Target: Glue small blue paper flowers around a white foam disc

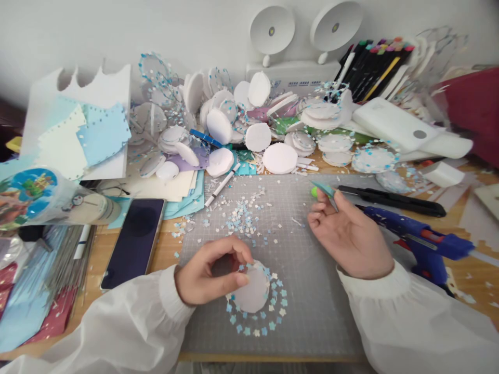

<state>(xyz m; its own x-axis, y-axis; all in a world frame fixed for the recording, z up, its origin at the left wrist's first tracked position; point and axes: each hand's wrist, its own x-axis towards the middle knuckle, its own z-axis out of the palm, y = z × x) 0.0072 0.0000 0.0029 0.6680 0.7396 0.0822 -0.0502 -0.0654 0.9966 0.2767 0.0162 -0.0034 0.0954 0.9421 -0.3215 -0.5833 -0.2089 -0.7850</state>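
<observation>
craft workspace, desk-type, small handicraft workshop look; home or studio, can't tell; grey gridded cutting mat (pixel 307 311) on brown wooden tabletop (pixel 168 254); blue plastic glue gun (pixel 413 228); tiny blue-and-white flower-shaped pieces (pixel 242 218) scattered; heaped round white discs (pixel 279 157); black-barrelled markers with coloured caps (pixel 368 70); white twin-lamp emergency-type light (pixel 294 71) by plain white wall (pixel 187 31)

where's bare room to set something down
The gray gridded mat looks bare between the blue-and-white flower ring and the white right sleeve. Crowded: the mat's far middle, strewn with tiny pale flowers, and behind it, piled white discs.
</observation>
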